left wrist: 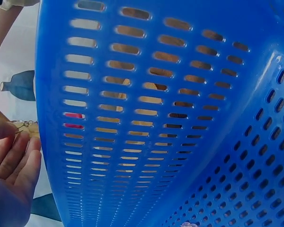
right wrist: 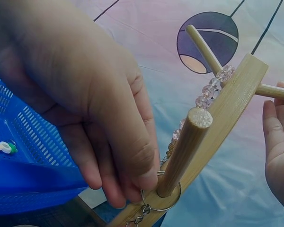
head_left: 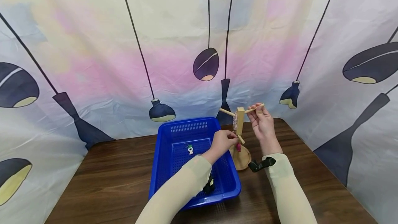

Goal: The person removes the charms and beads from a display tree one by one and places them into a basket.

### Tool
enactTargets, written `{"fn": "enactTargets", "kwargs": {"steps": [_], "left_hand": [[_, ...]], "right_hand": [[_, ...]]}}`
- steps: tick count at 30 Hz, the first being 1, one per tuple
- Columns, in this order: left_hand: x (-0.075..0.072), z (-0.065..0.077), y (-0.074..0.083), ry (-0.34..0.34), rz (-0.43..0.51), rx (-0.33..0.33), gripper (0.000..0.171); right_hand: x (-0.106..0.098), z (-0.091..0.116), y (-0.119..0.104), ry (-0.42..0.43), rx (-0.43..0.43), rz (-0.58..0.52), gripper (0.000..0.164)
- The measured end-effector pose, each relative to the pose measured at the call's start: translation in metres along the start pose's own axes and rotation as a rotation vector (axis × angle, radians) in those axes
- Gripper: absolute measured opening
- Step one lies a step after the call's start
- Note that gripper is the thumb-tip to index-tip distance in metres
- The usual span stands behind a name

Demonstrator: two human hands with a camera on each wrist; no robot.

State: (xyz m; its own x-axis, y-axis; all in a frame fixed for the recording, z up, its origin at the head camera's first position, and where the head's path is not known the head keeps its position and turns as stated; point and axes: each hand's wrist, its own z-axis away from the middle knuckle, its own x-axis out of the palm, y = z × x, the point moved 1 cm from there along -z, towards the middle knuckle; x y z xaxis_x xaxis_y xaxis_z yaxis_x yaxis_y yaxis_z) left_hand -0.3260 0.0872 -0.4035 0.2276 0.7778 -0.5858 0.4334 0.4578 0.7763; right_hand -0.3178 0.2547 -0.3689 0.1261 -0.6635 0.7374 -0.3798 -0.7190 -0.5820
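Note:
A wooden stand [head_left: 240, 120] with a round base and several pegs stands right of the basket. My left hand [head_left: 222, 141] pinches a metal key ring [right wrist: 179, 198] that encircles the base of the front peg [right wrist: 184, 146]. A short chain runs down from the ring, and a dark pink charm [head_left: 238, 147] hangs below that peg in the head view. With thumb and fingers, my right hand [head_left: 262, 123] holds the stand's right peg [head_left: 250, 110] near its tip. From the left peg [head_left: 227, 112] hangs a bracelet of clear pinkish beads [right wrist: 204, 97].
A blue plastic basket [head_left: 153, 168] with slotted walls sits left of the stand, under my left forearm. Inside lies a white and green keychain [head_left: 190, 149]. A black object [head_left: 209, 186] shows partly below my left sleeve. Behind the wooden table [head_left: 118, 175] hangs a lamp-patterned cloth [head_left: 174, 61].

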Motion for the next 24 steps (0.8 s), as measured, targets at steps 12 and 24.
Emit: {"fn": "enactTargets", "kwargs": {"steps": [12, 24], "left_hand": [[-0.003, 0.0037, -0.0005, -0.009, 0.01, -0.007, 0.013], [-0.0067, 0.0036, 0.0056, -0.049, 0.025, 0.014, 0.014]], "right_hand": [[0.0003, 0.0015, 0.0042, 0.024, 0.002, 0.017, 0.018], [0.0022, 0.0006, 0.0, 0.021, -0.004, -0.006, 0.02]]}}
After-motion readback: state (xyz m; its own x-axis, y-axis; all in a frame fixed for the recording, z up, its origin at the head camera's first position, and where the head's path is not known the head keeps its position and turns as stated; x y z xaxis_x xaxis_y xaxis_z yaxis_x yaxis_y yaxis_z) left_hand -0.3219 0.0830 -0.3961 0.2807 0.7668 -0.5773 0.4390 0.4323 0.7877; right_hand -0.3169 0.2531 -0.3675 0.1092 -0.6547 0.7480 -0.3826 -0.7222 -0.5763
